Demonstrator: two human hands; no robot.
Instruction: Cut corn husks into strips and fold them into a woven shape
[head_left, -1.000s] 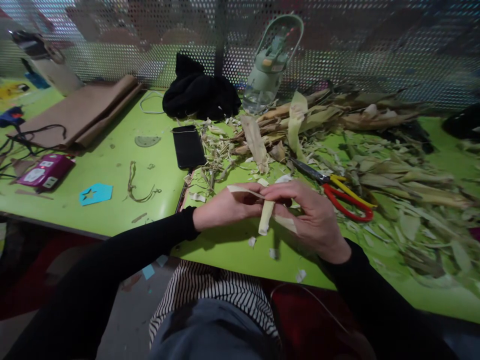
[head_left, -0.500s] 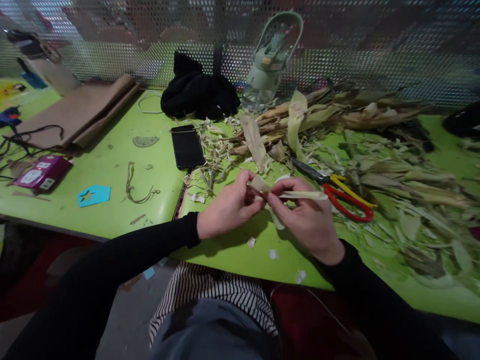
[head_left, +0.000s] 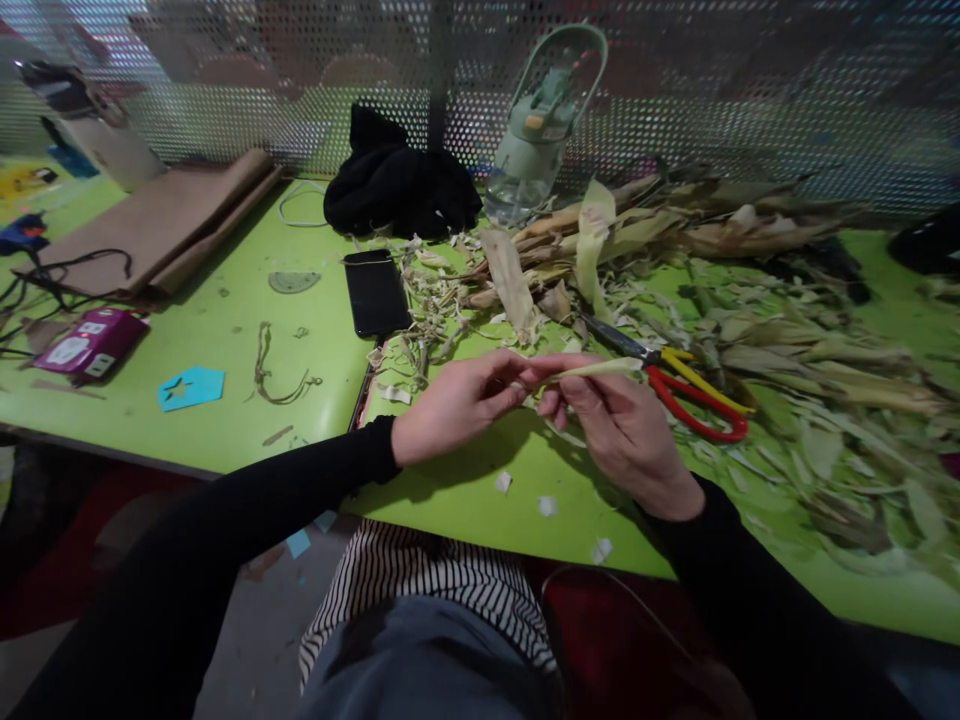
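While the right hand (head_left: 630, 430) pinches a pale husk strip (head_left: 611, 368) between thumb and fingers, the left hand (head_left: 457, 400) meets it at the fingertips; thumb and fingers of the left are drawn together around the strip's left end, though whether they clamp it cannot be told, since the contact is hidden. Strip is held above the near part of the green table (head_left: 450, 510), its free end pointing right, towards the scissors (head_left: 649, 355). These lie just beyond the right hand, red and yellow handles towards the person, blades pointing away to the left among loose scraps.

Beyond the hands: a flat upright-looking husk piece (head_left: 592, 240) leaning near a heap of dry husks (head_left: 750, 230). Dark phone (head_left: 377, 292) lies at left of the scraps, with a bunched black cloth (head_left: 405, 190) behind it and a green bottle (head_left: 532, 150) to the cloth's right. Further left: protractor (head_left: 294, 283), blue paper cutout (head_left: 191, 388), purple box (head_left: 91, 343), folded brown sheet (head_left: 161, 230).
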